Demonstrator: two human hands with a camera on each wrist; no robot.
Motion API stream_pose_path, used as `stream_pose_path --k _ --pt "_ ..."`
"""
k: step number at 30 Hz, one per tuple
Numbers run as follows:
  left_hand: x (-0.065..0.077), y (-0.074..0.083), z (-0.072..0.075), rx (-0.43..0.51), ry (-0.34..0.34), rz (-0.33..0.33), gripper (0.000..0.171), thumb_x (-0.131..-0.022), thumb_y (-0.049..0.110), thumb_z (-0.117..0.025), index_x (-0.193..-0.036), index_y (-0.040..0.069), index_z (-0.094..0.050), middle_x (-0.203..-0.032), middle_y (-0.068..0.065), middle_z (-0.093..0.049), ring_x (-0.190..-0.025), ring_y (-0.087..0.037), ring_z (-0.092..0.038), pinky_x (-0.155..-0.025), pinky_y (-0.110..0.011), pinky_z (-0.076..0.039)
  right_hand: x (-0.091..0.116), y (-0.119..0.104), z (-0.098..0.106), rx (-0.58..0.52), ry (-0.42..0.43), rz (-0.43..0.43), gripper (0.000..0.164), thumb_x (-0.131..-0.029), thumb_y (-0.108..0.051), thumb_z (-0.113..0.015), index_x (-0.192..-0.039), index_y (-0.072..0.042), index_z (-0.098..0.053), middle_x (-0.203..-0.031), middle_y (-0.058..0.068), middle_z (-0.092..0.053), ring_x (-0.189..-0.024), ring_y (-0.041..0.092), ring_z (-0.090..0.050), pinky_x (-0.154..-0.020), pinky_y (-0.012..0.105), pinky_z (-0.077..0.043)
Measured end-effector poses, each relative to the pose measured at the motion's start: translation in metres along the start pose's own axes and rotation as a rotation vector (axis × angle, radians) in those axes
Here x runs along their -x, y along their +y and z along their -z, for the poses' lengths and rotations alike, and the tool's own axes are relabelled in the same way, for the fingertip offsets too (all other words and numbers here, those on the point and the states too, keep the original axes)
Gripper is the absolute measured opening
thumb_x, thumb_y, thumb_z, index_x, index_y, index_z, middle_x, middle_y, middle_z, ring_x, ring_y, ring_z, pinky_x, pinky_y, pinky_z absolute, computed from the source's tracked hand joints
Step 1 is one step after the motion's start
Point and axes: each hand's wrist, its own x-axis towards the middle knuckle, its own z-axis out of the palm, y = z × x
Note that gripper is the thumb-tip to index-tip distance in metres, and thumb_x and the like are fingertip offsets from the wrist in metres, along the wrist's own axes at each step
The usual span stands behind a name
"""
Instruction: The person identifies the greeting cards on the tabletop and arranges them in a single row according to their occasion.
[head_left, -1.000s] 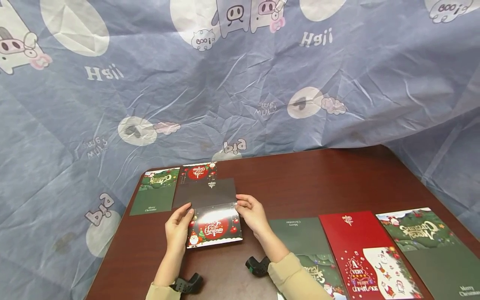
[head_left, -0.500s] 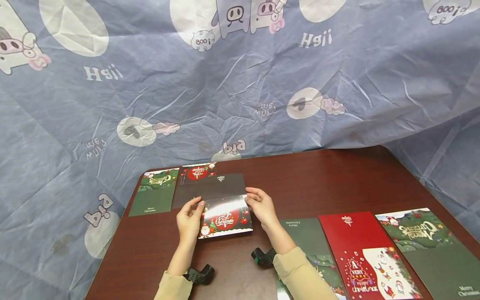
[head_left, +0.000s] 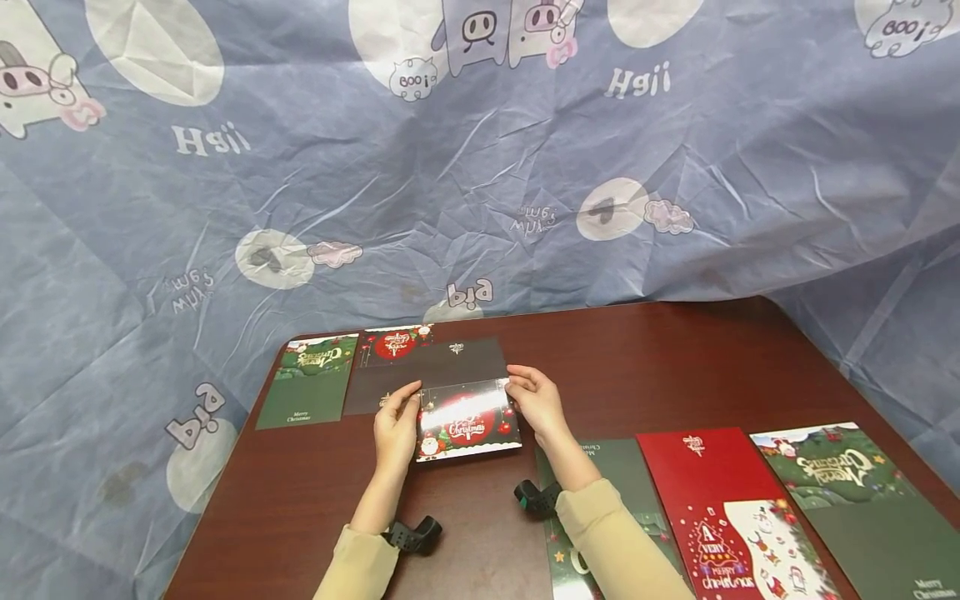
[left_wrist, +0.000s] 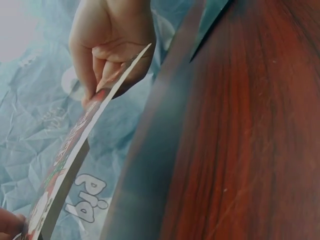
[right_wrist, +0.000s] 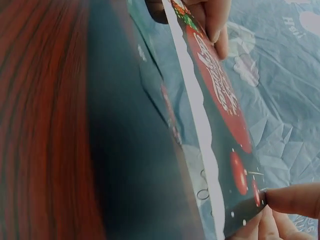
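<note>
Your left hand and right hand are pinching the dark card, which is edging closer to the red card from its left, so guessing you're still positioning it.

In head view, the left hand pinches at 7 o'clock, the right hand at 5. Left forearm slants toward 1, right forearm toward 11

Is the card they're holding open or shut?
Open: the held card shows its dark grey half beyond its Christmas picture half.
</note>
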Motion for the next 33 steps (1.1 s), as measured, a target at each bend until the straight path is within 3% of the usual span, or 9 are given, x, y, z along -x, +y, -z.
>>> stream_pose_path --k 6,11,18,24,26,29,31,33 --pt "-0.003 -0.001 -0.007 0.003 -0.018 0.017 0.025 -0.091 0.001 -0.057 -0.114 -0.007 -0.062 -0.096 -0.023 -0.060 -0.058 -0.007 -0.044 -0.048 -0.015 -0.033 -0.013 0.002 0.008 0.008 0.029 -0.047 0.032 -0.087 -0.002 -0.062 -0.118 -0.006 -0.062 -0.103 0.010 -0.065 -0.075 0.008 -0.053 -0.062 0.020 -0.044" --pt "-0.007 -0.001 -0.012 0.016 -0.017 0.043 0.026 -0.091 0.002 -0.058 -0.116 -0.005 -0.061 -0.108 -0.020 -0.060 -0.059 -0.005 -0.046 -0.049 -0.016 -0.035 -0.022 -0.002 0.014 0.014 0.020 -0.082 0.032 -0.089 -0.004 -0.061 -0.120 -0.007 -0.061 -0.113 0.012 -0.064 -0.081 0.009 -0.053 -0.068 0.023 -0.044" --pt "-0.024 -0.038 -0.024 0.051 0.004 0.066 0.024 -0.091 0.010 -0.060 -0.114 0.007 -0.066 -0.098 -0.010 -0.062 -0.058 -0.006 -0.047 -0.047 -0.017 -0.035 -0.037 -0.006 0.014 -0.007 0.041 -0.112 0.033 -0.089 -0.004 -0.059 -0.123 -0.007 -0.060 -0.118 0.014 -0.062 -0.085 0.009 -0.055 -0.069 0.023 -0.044" --pt "-0.030 -0.040 -0.033 0.079 0.016 0.072 0.030 -0.091 0.011 -0.060 -0.120 0.005 -0.063 -0.093 -0.012 -0.061 -0.057 -0.006 -0.045 -0.045 -0.017 -0.033 -0.047 -0.005 0.012 -0.021 0.082 -0.095 0.033 -0.087 -0.002 -0.060 -0.120 -0.005 -0.062 -0.115 0.014 -0.063 -0.083 0.008 -0.054 -0.067 0.022 -0.044" --pt "-0.031 -0.042 -0.037 0.090 -0.011 0.076 0.036 -0.091 0.012 -0.060 -0.126 0.003 -0.058 -0.099 -0.015 -0.062 -0.062 -0.009 -0.050 -0.048 -0.017 -0.037 -0.049 -0.004 0.012 -0.020 0.086 -0.093 0.033 -0.088 -0.002 -0.060 -0.120 -0.005 -0.062 -0.115 0.014 -0.064 -0.084 0.010 -0.055 -0.067 0.023 -0.044" --pt "-0.030 -0.045 -0.040 0.090 -0.087 0.082 0.049 -0.092 0.016 -0.059 -0.136 0.000 -0.046 -0.117 -0.021 -0.060 -0.088 -0.019 -0.059 -0.067 -0.023 -0.048 -0.054 -0.002 0.011 -0.020 0.097 -0.097 0.033 -0.088 -0.002 -0.060 -0.120 -0.005 -0.062 -0.114 0.014 -0.064 -0.086 0.011 -0.055 -0.068 0.024 -0.045" --pt "-0.029 -0.047 -0.042 0.081 -0.132 0.091 0.056 -0.093 0.019 -0.059 -0.141 0.000 -0.039 -0.134 -0.019 -0.049 -0.113 -0.027 -0.052 -0.089 -0.033 -0.046 -0.057 0.000 0.011 -0.016 0.105 -0.100 0.033 -0.088 -0.002 -0.060 -0.120 -0.005 -0.062 -0.115 0.014 -0.064 -0.086 0.010 -0.056 -0.067 0.023 -0.045" --pt "-0.030 -0.049 -0.043 0.085 -0.172 0.102 0.061 -0.093 0.022 -0.058 -0.144 0.000 -0.032 -0.144 -0.019 -0.037 -0.130 -0.032 -0.036 -0.105 -0.042 -0.033 -0.059 0.002 0.010 -0.009 0.109 -0.104 0.033 -0.087 -0.002 -0.060 -0.120 -0.004 -0.062 -0.116 0.015 -0.063 -0.084 0.009 -0.056 -0.066 0.022 -0.045"
